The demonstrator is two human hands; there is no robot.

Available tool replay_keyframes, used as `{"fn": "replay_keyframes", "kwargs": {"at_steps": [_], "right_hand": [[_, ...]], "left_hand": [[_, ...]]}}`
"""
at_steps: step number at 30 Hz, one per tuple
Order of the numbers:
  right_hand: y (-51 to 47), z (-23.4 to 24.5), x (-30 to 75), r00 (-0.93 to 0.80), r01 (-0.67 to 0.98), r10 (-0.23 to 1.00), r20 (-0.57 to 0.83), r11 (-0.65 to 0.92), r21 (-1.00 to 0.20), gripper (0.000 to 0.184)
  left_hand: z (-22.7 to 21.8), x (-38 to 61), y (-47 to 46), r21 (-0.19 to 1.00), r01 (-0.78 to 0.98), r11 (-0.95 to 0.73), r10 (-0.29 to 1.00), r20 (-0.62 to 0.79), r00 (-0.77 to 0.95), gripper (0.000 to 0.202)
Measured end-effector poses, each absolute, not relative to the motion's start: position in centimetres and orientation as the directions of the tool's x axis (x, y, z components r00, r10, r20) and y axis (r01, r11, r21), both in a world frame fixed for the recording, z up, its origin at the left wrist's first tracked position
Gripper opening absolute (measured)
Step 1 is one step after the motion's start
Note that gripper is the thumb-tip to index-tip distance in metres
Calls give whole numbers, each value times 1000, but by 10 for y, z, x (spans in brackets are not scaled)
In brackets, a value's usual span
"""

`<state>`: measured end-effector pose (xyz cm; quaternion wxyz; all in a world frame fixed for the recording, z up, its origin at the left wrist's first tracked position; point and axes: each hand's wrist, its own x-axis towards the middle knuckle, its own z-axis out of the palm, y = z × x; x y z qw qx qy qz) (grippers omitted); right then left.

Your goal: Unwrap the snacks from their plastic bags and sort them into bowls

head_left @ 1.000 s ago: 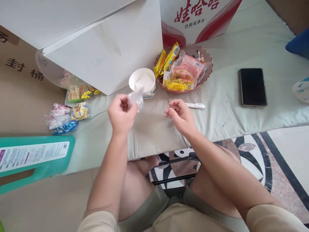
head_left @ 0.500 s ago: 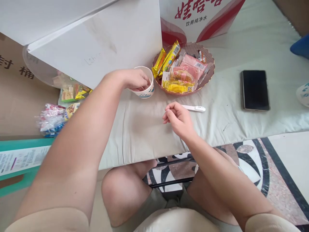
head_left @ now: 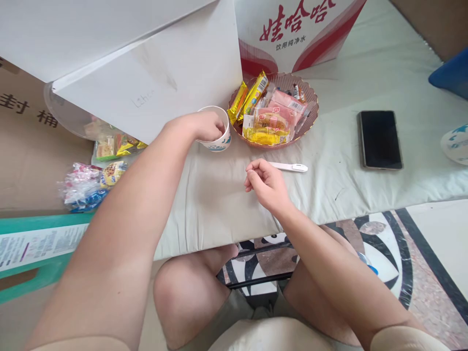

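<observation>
Well left of the fingers, a teal labelled panel and wrapped snacks sit by the cloth-covered worktop, whose left hand's reach ends inside a paper cup: the left hand hides its fingertips, so their grip cannot be told. The right hand has loosely curled, partly open fingers, visibly holding nothing, just beside a white tool. Beyond them stands a snack-filled bowl; farther right lies a phone, above patterned floor.

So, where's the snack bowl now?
In the head view, the snack bowl sits upper centre, just right of the cup that the left hand is in.
</observation>
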<state>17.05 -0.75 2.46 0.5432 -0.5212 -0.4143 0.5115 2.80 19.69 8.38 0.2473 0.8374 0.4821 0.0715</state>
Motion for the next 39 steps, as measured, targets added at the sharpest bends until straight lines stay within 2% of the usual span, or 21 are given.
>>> {"fn": "replay_keyframes", "kwargs": {"at_steps": [1,2,5,8,10,12,14,17,21,26,31,34,39], "right_hand": [[-8,24,171,134,-121,988,-80,-64,-991,13],[-9,24,171,135,-116,988,-79,-63,-991,13],[-10,25,170,133,-88,988,-74,-62,-994,12],[-10,25,167,120,-61,991,-65,-58,-996,11],[-10,25,166,117,-30,992,-57,-54,-998,12],[-10,24,166,125,7,991,-46,-47,-999,11],[-9,24,167,135,22,990,-36,-39,-999,11],[-6,25,170,136,10,990,-29,-31,-999,10],[-2,26,171,134,-19,990,-30,-28,-999,9],[-4,26,170,130,-24,991,-38,-35,-999,8],[-5,26,170,136,-16,990,-31,-29,-999,9],[-5,26,170,140,-9,990,-24,-23,-1000,9],[-4,26,164,123,-22,992,-40,-38,-999,11]], "left_hand": [[87,23,188,504,761,-409,849,-95,520,5],[89,18,177,538,743,-397,878,-12,478,1],[88,9,146,695,621,-361,932,255,257,12],[88,18,140,685,611,-398,917,316,244,15],[91,33,150,589,682,-433,901,290,322,16],[95,49,165,483,749,-455,889,190,417,18],[98,62,177,424,774,-471,872,90,482,15],[98,71,185,423,751,-506,838,36,544,9],[99,74,185,454,730,-512,819,0,574,13],[103,76,195,470,757,-455,878,92,471,13],[103,84,206,390,785,-481,837,-60,543,19],[109,81,194,463,748,-475,844,1,536,16],[106,23,130,743,497,-447,894,360,266,12]]}}
